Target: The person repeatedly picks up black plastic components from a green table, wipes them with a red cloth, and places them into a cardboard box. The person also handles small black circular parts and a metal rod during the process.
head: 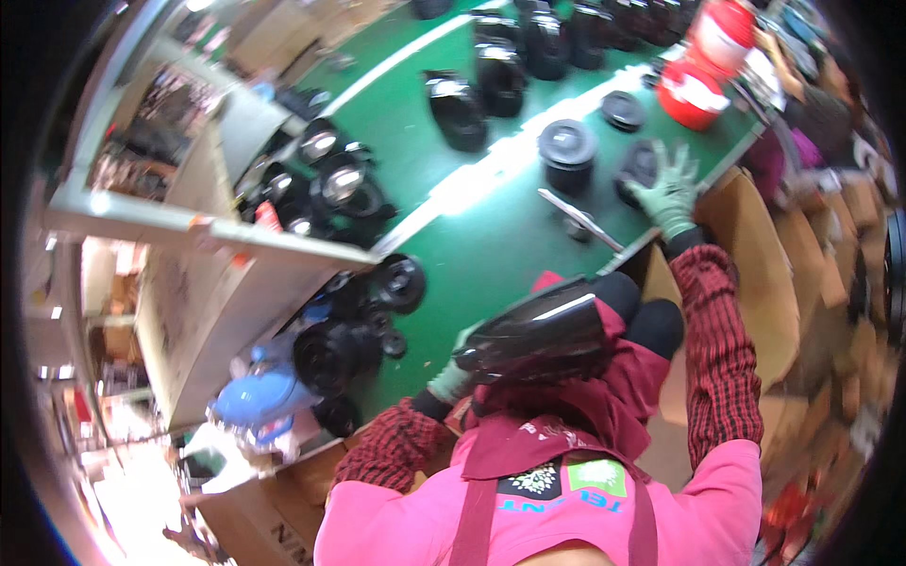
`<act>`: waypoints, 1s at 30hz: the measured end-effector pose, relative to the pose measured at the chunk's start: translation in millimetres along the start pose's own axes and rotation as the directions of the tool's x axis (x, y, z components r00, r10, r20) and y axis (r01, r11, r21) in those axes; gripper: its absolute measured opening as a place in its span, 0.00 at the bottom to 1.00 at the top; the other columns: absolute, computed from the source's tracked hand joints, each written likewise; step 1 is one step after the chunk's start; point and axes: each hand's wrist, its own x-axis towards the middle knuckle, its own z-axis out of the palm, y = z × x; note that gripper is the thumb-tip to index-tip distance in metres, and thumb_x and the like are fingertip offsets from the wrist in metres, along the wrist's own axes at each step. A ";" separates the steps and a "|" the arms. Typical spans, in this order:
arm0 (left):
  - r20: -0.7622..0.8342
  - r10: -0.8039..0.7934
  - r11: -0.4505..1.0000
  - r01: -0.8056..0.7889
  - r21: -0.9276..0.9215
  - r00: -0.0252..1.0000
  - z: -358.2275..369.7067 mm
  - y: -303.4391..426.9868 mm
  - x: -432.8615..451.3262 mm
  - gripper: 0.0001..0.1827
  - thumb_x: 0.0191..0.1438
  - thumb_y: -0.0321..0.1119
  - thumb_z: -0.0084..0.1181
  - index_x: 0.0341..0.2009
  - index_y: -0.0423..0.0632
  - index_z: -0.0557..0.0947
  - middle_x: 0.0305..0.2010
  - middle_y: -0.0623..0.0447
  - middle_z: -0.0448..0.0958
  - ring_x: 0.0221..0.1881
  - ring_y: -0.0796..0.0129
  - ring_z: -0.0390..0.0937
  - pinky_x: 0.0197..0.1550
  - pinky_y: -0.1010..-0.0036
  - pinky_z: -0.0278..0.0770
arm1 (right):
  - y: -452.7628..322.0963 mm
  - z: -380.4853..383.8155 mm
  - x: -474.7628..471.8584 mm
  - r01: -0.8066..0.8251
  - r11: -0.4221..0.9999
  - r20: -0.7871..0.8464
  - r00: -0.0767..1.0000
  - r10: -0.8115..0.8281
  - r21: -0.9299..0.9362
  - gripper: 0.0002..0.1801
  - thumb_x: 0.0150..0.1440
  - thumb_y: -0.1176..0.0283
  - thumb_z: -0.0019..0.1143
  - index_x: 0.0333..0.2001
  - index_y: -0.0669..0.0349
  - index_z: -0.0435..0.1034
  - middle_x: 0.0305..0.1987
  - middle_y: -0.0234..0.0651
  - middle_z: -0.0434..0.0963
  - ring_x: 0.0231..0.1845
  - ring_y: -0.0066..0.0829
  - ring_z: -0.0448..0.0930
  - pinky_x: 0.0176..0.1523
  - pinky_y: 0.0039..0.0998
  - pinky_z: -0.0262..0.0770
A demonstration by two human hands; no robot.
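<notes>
My left hand [453,382], in a pale green glove, grips one end of a glossy black curved plastic housing [541,332]. The housing lies across my lap, and its underside is hidden. My right hand [669,187], gloved the same way, is stretched out over the green work surface [481,244] with its fingers spread. Thumb and fingers overlap the edge of a round black part [637,166]; whether they touch it is hard to tell through the blur. To its left stands a black cylindrical part with a grey ribbed top [566,145]. A similar flat disc [623,111] lies beyond.
A metal rod [580,219] lies near the front edge. Black glossy housings [453,106] stand in rows farther back, by red containers [692,95]. Black wheel-like parts [400,283] pile up at left under a shelf frame [283,244]. Cardboard boxes [750,283] flank me. Another person's arm [782,71] shows top right.
</notes>
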 end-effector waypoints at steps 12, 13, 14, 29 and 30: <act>-0.130 0.015 0.998 -0.023 -0.054 0.991 -12.3 -32.2 -5.0 0.32 0.55 0.41 0.62 0.63 0.45 0.72 0.57 0.48 0.77 0.54 0.60 0.78 0.56 0.65 0.78 | 13.5 35.1 7.0 0.052 0.592 -0.078 0.997 0.018 0.804 0.50 0.52 0.42 0.65 0.72 0.48 0.55 0.69 0.51 0.62 0.69 0.47 0.67 0.68 0.48 0.64; -0.125 0.027 1.000 -0.029 -0.013 0.992 -16.9 -32.5 -2.3 0.32 0.55 0.41 0.63 0.63 0.45 0.73 0.57 0.48 0.78 0.54 0.60 0.78 0.56 0.65 0.78 | 6.1 9.6 -13.2 0.074 0.099 -0.077 0.996 0.033 0.992 0.48 0.56 0.45 0.64 0.73 0.53 0.54 0.71 0.48 0.61 0.70 0.42 0.66 0.70 0.45 0.62; -0.109 0.051 0.997 -0.045 0.058 0.993 -20.8 -32.8 1.2 0.32 0.54 0.42 0.63 0.62 0.45 0.73 0.57 0.48 0.78 0.53 0.60 0.78 0.55 0.65 0.78 | -3.3 -17.7 -45.6 -0.109 -0.198 0.093 0.992 -0.090 0.974 0.48 0.57 0.49 0.64 0.73 0.57 0.51 0.74 0.45 0.59 0.73 0.38 0.62 0.73 0.42 0.57; 0.208 0.100 0.933 -0.164 0.320 0.973 -25.3 -38.1 18.3 0.29 0.56 0.40 0.64 0.60 0.45 0.76 0.57 0.49 0.79 0.54 0.59 0.78 0.56 0.65 0.78 | -2.4 -155.2 -228.4 -0.125 -0.234 0.045 0.946 -0.322 0.964 0.56 0.54 0.57 0.70 0.76 0.64 0.43 0.79 0.41 0.47 0.80 0.34 0.47 0.78 0.35 0.40; 0.163 -0.094 0.995 0.095 0.005 0.982 -23.1 -29.5 8.9 0.27 0.57 0.37 0.63 0.61 0.44 0.75 0.58 0.49 0.78 0.55 0.60 0.78 0.57 0.65 0.78 | -2.9 -158.9 -233.1 -0.175 -0.230 0.095 0.942 -0.321 0.957 0.56 0.54 0.58 0.70 0.76 0.64 0.44 0.79 0.42 0.47 0.80 0.34 0.47 0.78 0.35 0.40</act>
